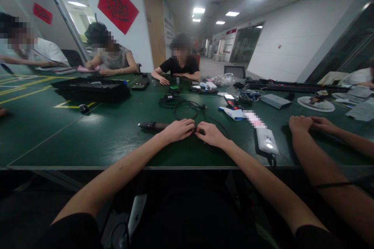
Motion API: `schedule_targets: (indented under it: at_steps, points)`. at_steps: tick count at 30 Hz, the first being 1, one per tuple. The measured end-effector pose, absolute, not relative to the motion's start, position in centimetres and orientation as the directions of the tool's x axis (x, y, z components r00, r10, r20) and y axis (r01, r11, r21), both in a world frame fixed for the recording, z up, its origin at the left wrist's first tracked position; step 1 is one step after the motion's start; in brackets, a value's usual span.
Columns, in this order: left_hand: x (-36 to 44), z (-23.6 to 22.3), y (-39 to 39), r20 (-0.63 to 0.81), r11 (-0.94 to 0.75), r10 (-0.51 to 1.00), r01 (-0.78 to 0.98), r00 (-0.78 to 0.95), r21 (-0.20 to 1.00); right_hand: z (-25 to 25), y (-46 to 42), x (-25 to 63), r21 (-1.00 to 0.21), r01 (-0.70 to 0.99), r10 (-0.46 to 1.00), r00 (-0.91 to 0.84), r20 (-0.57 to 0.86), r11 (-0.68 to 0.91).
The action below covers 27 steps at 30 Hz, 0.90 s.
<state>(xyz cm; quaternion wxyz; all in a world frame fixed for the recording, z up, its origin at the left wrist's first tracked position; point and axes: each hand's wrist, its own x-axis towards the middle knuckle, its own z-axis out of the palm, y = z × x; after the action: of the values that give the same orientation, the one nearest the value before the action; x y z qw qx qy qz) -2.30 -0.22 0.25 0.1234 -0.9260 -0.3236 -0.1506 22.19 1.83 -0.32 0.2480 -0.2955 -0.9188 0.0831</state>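
Left hand (179, 129): palm down above the green table (111, 144), fingers bent inward; whether they grip anything cannot be told from here. Right hand (209, 134): turned towards the left, thumb and fingers pinching a small dark piece (200, 131), too small to identify, in the narrow space between both hands.

Item, just left of the left hand: one dark cylindrical tool (150, 125), lying on its side, its near end hidden by the hand and wrist.

Item, just beyond the hands: one black cable (187, 103), loosely looped, a strand passing behind the right hand.

Further right: one blue-and-white packet (233, 113), lying flat; one white rectangular device (266, 140), a short dark cord at its near end; past that, a co-worker's hands (304, 123), close together.

Farther off: a grey box (275, 101); a round white grille (314, 104); at left, a long black tray (92, 85). Opposite sits a person in black (187, 64), forearms on the table.
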Motion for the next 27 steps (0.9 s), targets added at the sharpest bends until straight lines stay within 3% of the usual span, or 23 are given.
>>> schedule_targets:
  at_steps: [27]
  points:
    - [-2.42,0.13,-0.24,0.35,-0.766,0.556,0.628,0.754,-0.136,-0.22,1.77,22.12,-0.299,0.506,0.588,-0.701,0.405,0.809]
